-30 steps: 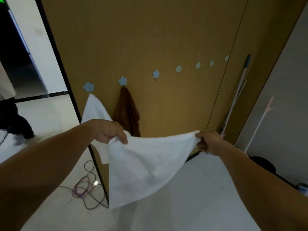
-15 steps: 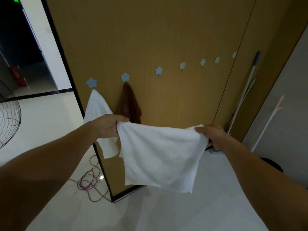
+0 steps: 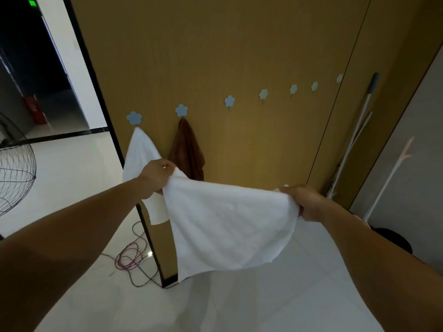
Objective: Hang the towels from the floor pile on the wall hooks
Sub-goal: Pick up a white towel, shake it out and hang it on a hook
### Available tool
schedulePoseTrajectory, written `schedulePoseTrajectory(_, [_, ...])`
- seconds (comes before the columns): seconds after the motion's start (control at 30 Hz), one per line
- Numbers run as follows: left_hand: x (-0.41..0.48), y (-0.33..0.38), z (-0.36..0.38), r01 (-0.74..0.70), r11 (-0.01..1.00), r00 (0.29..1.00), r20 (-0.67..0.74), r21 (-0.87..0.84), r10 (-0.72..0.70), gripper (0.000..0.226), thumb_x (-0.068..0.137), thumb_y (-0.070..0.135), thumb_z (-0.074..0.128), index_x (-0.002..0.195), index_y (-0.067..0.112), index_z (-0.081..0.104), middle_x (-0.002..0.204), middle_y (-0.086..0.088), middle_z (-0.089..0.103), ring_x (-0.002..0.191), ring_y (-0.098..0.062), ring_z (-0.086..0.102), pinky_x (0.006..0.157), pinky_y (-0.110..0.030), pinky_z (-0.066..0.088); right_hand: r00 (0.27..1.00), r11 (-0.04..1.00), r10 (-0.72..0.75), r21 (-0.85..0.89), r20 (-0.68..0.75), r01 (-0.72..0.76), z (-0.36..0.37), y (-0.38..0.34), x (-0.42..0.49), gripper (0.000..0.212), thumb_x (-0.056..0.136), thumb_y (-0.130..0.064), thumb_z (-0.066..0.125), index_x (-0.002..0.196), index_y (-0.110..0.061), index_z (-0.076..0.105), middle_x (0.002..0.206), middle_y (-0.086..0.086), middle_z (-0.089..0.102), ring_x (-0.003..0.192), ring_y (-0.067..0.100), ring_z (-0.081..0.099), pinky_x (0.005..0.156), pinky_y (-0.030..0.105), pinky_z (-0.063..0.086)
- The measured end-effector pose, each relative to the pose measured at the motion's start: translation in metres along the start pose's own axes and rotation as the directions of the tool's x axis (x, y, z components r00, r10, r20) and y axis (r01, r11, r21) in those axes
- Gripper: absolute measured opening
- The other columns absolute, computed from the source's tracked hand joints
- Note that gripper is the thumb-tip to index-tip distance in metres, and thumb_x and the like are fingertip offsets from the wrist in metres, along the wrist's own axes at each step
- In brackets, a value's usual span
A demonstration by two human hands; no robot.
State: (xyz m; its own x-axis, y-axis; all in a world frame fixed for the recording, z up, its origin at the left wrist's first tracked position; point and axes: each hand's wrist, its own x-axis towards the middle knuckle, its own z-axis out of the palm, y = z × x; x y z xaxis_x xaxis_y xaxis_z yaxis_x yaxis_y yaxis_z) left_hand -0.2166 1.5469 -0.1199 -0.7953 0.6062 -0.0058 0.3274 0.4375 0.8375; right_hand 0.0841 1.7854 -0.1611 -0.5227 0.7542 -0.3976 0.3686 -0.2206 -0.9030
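Change: a second ago the white towel [image 3: 227, 226] hung slack with one corner drooping low on the left. It is now spread and bellied out between the hands, its lower edge lifted off the vertical.
Hands over that second: both stay at about the same height and spacing, so the cloth has moved and the grip has not.
Reading: this looks like a shake-out to open the towel before hanging. The hanging itself is not yet begun.
Left hand [image 3: 157, 174]: fingers curled over the towel's upper left corner, arm stretched forward, held just in front of the hung white towel [image 3: 140, 152].
Right hand [image 3: 304, 202]: closed round the upper right corner with cloth bunched in the fist, arm extended, wrist roughly level with the left.
Towel position: in the air, near side of the wall panel [image 3: 251, 56], well below the row of hooks and clear of the floor [image 3: 239, 303].
Hooks taken: first hook [image 3: 134, 118] carries the hung white towel; second hook [image 3: 181, 110] carries a brown towel [image 3: 188, 152].
Next free: third hook [image 3: 229, 101], bare, up and to the right of the left hand, and probably the target.
Progress: two hung, the third in hand.
Floor pile: not in view.
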Motion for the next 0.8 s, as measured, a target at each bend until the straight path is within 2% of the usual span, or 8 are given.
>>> schedulePoseTrajectory(0.07, [-0.001, 0.002, -0.002, 0.044, 0.998, 0.996, -0.079, -0.051, -0.048, 0.025, 0.099, 0.027, 0.045, 0.114, 0.015, 0.061, 0.106, -0.005, 0.052, 0.091, -0.025, 0.05, 0.054, -0.028, 0.048, 0.987, 0.999, 0.004, 0.037, 0.162, -0.01, -0.006, -0.002, -0.006, 0.015, 0.09, -0.017, 0.064, 0.102, -0.007, 0.063, 0.094, 0.009, 0.073, 0.084, 0.027, 0.07, 0.064, 0.038, 0.056])
schedulePoseTrajectory(0.17, [-0.004, 0.01, -0.006, 0.208, 0.953, 0.972, -0.061, -0.221, -0.226, 0.025, 0.094, 0.024, 0.054, 0.111, 0.007, 0.058, 0.093, -0.006, 0.053, 0.083, -0.024, 0.051, 0.056, -0.03, 0.044, 0.978, 0.989, -0.033, 0.146, 0.205, 0.002, -0.012, -0.004, -0.004, 0.013, 0.091, -0.009, 0.06, 0.101, -0.002, 0.064, 0.1, 0.012, 0.072, 0.088, 0.027, 0.069, 0.067, 0.037, 0.056])
schedulePoseTrajectory(0.3, [-0.014, 0.017, -0.016, 0.371, 0.853, 0.929, 0.165, -0.368, -0.333, 0.02, 0.082, 0.019, 0.071, 0.093, 0.008, 0.058, 0.1, -0.01, 0.059, 0.087, -0.025, 0.057, 0.065, -0.035, 0.05, 0.998, 0.998, -0.044, 0.033, -0.051, 0.045, -0.008, 0.001, 0.008, 0.01, 0.089, -0.005, 0.064, 0.094, 0.003, 0.061, 0.098, 0.014, 0.063, 0.087, 0.028, 0.06, 0.073, 0.039, 0.051])
schedulePoseTrajectory(0.4, [-0.02, 0.015, -0.019, 0.311, 0.878, 0.947, 0.203, -0.365, -0.25, 0.023, 0.086, 0.011, 0.066, 0.107, 0.007, 0.06, 0.109, -0.007, 0.058, 0.088, -0.016, 0.056, 0.073, -0.03, 0.05, 0.962, 0.994, -0.083, -0.089, -0.26, 0.062, -0.005, 0.004, 0.019, 0.011, 0.092, -0.011, 0.057, 0.084, -0.003, 0.058, 0.091, 0.016, 0.056, 0.079, 0.03, 0.055, 0.067, 0.037, 0.049])
schedulePoseTrajectory(0.5, [-0.025, 0.015, -0.015, 0.228, 0.915, 0.971, 0.145, -0.333, -0.19, 0.03, 0.092, 0.01, 0.058, 0.122, 0.005, 0.057, 0.105, -0.002, 0.06, 0.085, -0.008, 0.057, 0.068, -0.018, 0.052, 0.941, 0.994, -0.109, -0.062, -0.321, 0.095, 0.0, -0.005, 0.022, 0.018, 0.097, -0.021, 0.052, 0.104, -0.007, 0.06, 0.109, 0.016, 0.057, 0.099, 0.036, 0.056, 0.091, 0.05, 0.052])
schedulePoseTrajectory(0.57, [-0.027, 0.015, -0.017, 0.23, 0.914, 0.973, 0.104, -0.333, -0.207, 0.035, 0.091, 0.014, 0.063, 0.124, 0.006, 0.061, 0.123, -0.009, 0.058, 0.109, -0.023, 0.055, 0.091, -0.034, 0.051, 0.953, 0.989, -0.114, 0.054, -0.28, 0.134, 0.007, -0.015, 0.018, 0.027, 0.096, -0.028, 0.056, 0.118, -0.012, 0.057, 0.114, 0.009, 0.054, 0.104, 0.03, 0.052, 0.096, 0.049, 0.048])
schedulePoseTrajectory(0.63, [-0.029, 0.018, -0.024, 0.287, 0.909, 0.957, 0.127, -0.303, -0.26, 0.038, 0.086, 0.017, 0.069, 0.122, 0.007, 0.061, 0.125, -0.01, 0.056, 0.116, -0.029, 0.052, 0.099, -0.044, 0.047, 0.977, 0.98, -0.139, 0.122, -0.162, 0.16, 0.012, -0.025, 0.011, 0.035, 0.091, -0.031, 0.065, 0.121, -0.015, 0.057, 0.109, 0.002, 0.057, 0.098, 0.024, 0.055, 0.086, 0.044, 0.049])
schedulePoseTrajectory(0.8, [-0.043, 0.022, -0.05, 0.453, 0.881, 0.854, 0.35, -0.135, -0.386, 0.043, 0.077, 0.012, 0.077, 0.115, 0.003, 0.058, 0.115, -0.012, 0.061, 0.097, -0.027, 0.062, 0.079, -0.034, 0.052, 0.957, 0.963, -0.184, -0.153, 0.223, 0.221, 0.01, -0.036, -0.003, 0.037, 0.069, -0.027, 0.085, 0.102, -0.016, 0.073, 0.105, 0.003, 0.07, 0.099, 0.025, 0.063, 0.078, 0.034, 0.052])
